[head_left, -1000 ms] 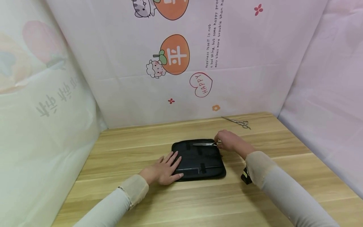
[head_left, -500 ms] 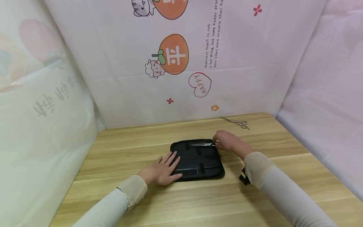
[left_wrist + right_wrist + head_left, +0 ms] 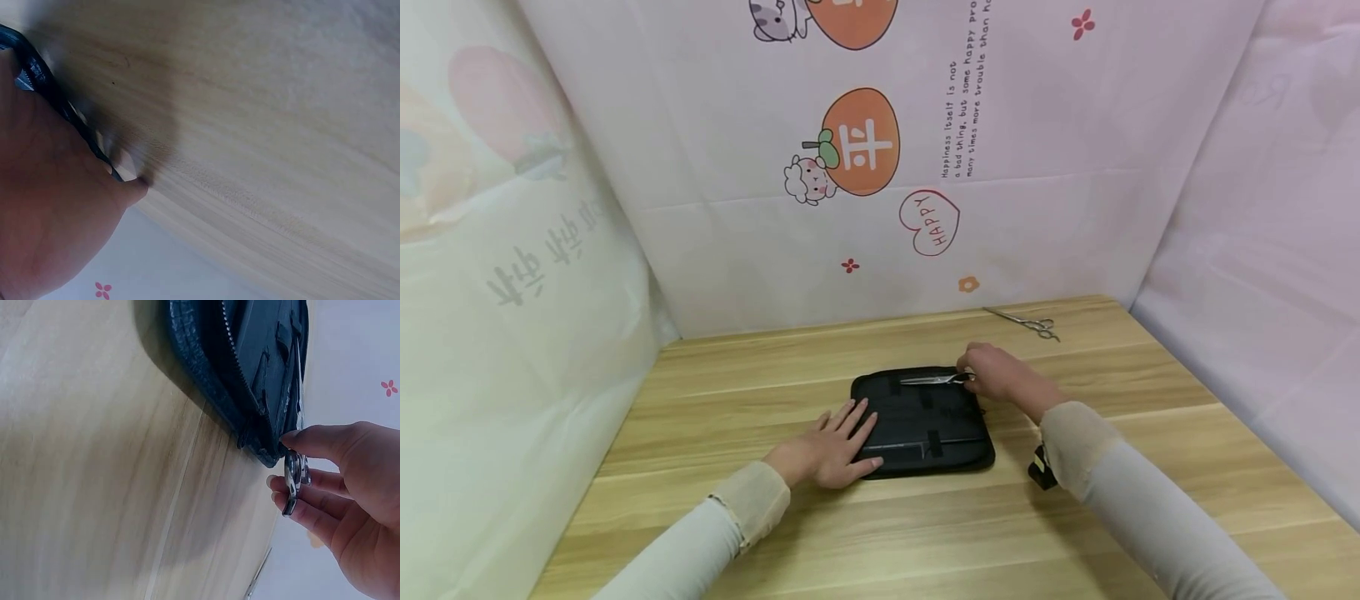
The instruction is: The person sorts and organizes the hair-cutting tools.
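A flat black zippered case (image 3: pixel 910 421) with inner straps and a pocket lies on the wooden table. My left hand (image 3: pixel 831 454) rests on its left side with fingers spread. At the case's far right corner, my right hand (image 3: pixel 997 372) pinches a pair of silver scissors (image 3: pixel 928 381) by the handles. Their blades lie along the far edge of the case, pointing left. In the right wrist view the thumb and fingers hold the finger loops (image 3: pixel 294 470), and the blade tips reach a small strap (image 3: pixel 284 337) in the case.
Another pair of scissors (image 3: pixel 1030 323) lies at the table's back right. A small black object with a yellow patch (image 3: pixel 1041 468) shows beside the right sleeve. Printed white cloth (image 3: pixel 737 267) hangs behind the table and along both sides.
My right hand has shifted slightly left along the case's far edge, carrying the scissors with it. The left hand stays in place on the case.
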Demonstrator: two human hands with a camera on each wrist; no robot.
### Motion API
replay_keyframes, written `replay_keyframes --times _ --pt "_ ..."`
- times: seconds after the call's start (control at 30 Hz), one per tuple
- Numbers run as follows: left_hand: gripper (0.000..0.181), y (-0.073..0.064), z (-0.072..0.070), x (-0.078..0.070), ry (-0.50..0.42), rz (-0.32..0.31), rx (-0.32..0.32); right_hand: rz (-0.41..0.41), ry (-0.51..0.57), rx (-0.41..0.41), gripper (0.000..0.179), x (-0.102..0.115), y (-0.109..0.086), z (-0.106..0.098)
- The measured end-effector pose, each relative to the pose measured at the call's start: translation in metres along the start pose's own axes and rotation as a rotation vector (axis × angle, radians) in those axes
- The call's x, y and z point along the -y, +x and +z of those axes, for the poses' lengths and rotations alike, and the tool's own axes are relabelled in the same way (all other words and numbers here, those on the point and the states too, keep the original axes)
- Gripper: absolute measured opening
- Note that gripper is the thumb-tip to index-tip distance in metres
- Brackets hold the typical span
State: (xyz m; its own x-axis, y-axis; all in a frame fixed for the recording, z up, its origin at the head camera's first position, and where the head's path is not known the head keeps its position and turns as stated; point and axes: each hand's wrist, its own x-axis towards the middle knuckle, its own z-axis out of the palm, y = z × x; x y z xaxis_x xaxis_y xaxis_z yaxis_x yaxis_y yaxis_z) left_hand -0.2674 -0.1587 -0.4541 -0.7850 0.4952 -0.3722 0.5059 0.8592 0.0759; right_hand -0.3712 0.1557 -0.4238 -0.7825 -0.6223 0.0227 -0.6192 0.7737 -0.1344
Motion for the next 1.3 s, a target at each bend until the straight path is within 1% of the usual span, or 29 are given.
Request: replay_keyframes --times 0.2,0.47,0.7,0.87,1.03,1.3 --pt "0.079 -0.0004 -0.0014 -0.001 0.003 -0.002 0.003 0.001 0.004 0.015 0.026 0.0022 0.0014 0.0021" --pt "0.08 0.0011 -0.0021 -0.0004 0.005 -0.006 -0.005 -0.015 0.01 -0.01 0.027 0.0043 0.0023 0.0011" --pt "0.08 0.0015 -0.001 -0.0003 0.0 -0.008 -0.007 0.02 0.0 0.032 0.035 0.0035 0.0043 0.0034" --pt "0.08 0.0007 -0.0012 -0.0006 -0.008 -0.006 -0.01 0.034 -0.002 0.034 0.035 0.0042 0.0035 0.0041" --pt "0.079 -0.0004 -0.0014 -0.0012 -0.007 -0.009 -0.011 0.024 -0.005 0.017 0.033 0.0049 0.0029 0.0034" --pt "0.079 -0.0015 0.0001 -0.0014 -0.011 -0.004 -0.015 0.01 0.017 0.011 0.033 0.0064 0.0023 0.0046"
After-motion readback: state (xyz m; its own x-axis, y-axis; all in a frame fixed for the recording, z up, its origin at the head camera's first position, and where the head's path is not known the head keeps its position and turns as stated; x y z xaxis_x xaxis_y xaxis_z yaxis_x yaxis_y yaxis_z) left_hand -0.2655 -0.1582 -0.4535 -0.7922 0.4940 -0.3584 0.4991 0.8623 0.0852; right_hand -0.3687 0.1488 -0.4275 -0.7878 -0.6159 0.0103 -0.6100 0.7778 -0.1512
